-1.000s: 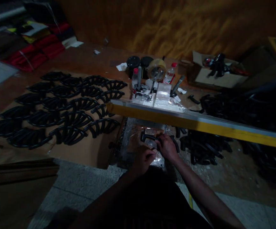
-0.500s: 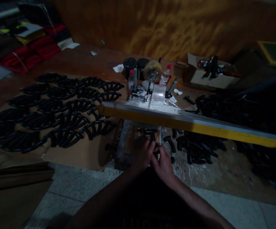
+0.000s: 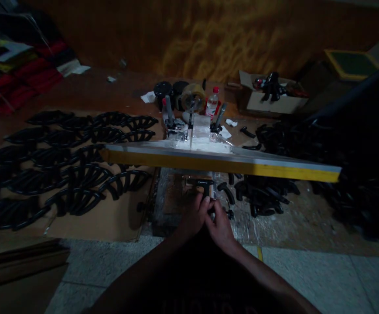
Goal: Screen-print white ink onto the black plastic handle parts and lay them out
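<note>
Black T-shaped piece sits just on the near side of the yellow-edged bar, white printing on its crosspiece too small for me to read. Of everything around that bar, I see the rows of curved black parts as largest, spread around its left end. Nearer me than the bar is the dark shirt, its faint lettering cut off below; a heap of black parts lies on its near side, to the right. Also on that side, the left hand and right hand meet at the piece's stem, fingers nearly closed; I cannot tell what they pinch. Beyond the bar stands a clear bottle, its label unreadable to me. A second ago the stem pointed right; now it points toward the shirt, and I see the bar reaching farther left over the rows.
</note>
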Available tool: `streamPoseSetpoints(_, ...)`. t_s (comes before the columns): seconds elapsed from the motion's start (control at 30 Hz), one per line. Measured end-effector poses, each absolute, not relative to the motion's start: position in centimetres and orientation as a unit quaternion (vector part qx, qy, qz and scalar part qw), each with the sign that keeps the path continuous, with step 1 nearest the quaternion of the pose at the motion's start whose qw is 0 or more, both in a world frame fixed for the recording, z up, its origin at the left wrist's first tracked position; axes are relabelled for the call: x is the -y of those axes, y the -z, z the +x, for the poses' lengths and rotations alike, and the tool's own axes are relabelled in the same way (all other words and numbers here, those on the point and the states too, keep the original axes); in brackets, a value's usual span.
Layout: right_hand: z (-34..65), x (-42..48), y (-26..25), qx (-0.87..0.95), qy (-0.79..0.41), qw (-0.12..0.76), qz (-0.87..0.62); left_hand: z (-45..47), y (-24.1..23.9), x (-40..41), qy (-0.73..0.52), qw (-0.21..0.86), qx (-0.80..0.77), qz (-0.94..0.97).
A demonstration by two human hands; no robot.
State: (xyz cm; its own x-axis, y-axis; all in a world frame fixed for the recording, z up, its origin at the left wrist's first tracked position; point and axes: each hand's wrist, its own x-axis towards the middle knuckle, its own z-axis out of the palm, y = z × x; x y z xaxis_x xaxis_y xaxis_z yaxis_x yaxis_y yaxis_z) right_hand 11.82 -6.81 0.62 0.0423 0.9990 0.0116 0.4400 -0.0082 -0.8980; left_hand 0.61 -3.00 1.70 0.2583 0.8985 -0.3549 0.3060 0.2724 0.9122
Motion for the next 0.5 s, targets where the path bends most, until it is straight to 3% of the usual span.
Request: streamPoseSetpoints(0.5, 11.4, 6.7, -0.2, 0.603, -0.371, 0.358, -0.609, 0.1, -1.0, 3.0, -0.241, 0.575, -0.569, 0.537)
